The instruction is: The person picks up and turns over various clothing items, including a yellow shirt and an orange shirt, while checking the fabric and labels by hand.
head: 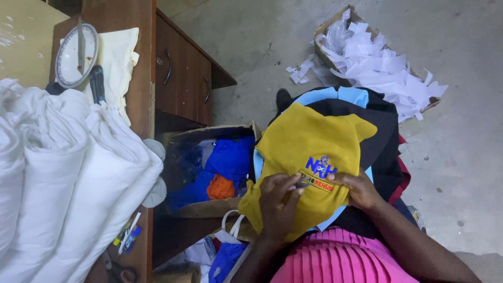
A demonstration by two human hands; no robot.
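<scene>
A mustard-yellow shirt [309, 141] with a blue and orange emblem lies over a pile of black and light blue garments [361, 107] on my lap. My left hand [277, 202] presses its fingers on the shirt just below the emblem, pinching at the cloth. My right hand [359, 189] holds the shirt's fabric to the right of the emblem. Whether a small tool is in my fingers is hidden.
A cardboard box [209, 173] of blue and orange cloth scraps stands at my left. Beside it is a wooden desk [173, 63] with a round dial scale [76, 55] and white fabric rolls [68, 178]. A box of white paper scraps [372, 57] sits on the concrete floor.
</scene>
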